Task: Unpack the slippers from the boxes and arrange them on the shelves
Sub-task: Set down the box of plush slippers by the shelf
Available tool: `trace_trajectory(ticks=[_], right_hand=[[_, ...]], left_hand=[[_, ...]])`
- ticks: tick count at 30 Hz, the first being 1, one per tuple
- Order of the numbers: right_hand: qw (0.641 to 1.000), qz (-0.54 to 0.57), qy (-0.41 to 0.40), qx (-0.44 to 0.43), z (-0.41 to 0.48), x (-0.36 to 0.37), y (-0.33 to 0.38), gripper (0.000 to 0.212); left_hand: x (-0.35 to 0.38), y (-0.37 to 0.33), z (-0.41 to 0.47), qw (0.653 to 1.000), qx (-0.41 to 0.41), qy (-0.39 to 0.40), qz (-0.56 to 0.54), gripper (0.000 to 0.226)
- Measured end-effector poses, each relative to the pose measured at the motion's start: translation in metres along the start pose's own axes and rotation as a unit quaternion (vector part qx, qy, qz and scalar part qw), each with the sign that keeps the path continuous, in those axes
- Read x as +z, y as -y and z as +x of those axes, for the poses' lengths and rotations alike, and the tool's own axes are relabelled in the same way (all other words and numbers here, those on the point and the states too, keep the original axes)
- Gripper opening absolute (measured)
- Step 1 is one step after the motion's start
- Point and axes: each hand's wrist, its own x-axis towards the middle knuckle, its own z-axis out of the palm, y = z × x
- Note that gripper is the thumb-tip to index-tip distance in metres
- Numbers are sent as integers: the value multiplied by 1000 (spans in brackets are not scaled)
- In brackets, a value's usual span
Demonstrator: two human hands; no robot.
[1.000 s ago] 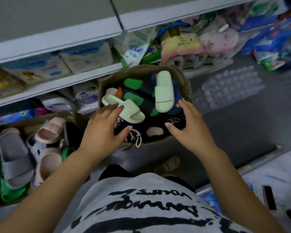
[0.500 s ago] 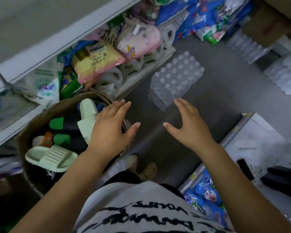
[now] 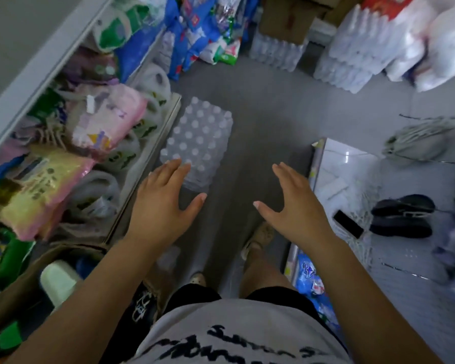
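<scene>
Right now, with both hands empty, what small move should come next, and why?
Probably bring the left hand down-left to the pale green slipper in the cardboard box: it and the right hand hover open above the floor, holding nothing.

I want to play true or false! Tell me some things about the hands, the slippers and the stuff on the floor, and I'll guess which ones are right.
1. The left hand and the right hand are both empty, with straight fingers. True.
2. The left hand holds the pale slipper. False: the slipper lies in the cardboard box, untouched.
3. A wrapped pack of bottles stands on the grey floor beside the shelf. True.
4. The black phone lies between the person's feet. False: it lies on the white surface to the right, near the black shoes.
</scene>
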Motion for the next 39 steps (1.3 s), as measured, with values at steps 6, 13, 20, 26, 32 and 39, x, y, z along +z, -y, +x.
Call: trace_trajectory(ticks=[6,13,20,26,32,39], right_hand=[[1000,-4,-9,-7,80,-61,-73,89],[999,-9,-44,-14,171,-159,-155,86],[997,47,-57,21,258,-206,-209,86],[995,50,-73,49,350,-249,-242,85],[989,49,-103,94,465,-302,-256,86],[983,62,-129,111,564,-347,-273,86]], left_hand=[[26,-72,99,1000,-6,-22,-4,73],[52,-165,217,995,-61,-56,-51,68],[69,-213,318,998,9,-59,-13,81],[87,-234,445,998,29,-48,8,74],[77,-256,603,997,73,-37,9,72],[69,-281,747,989,139,-29,37,74]])
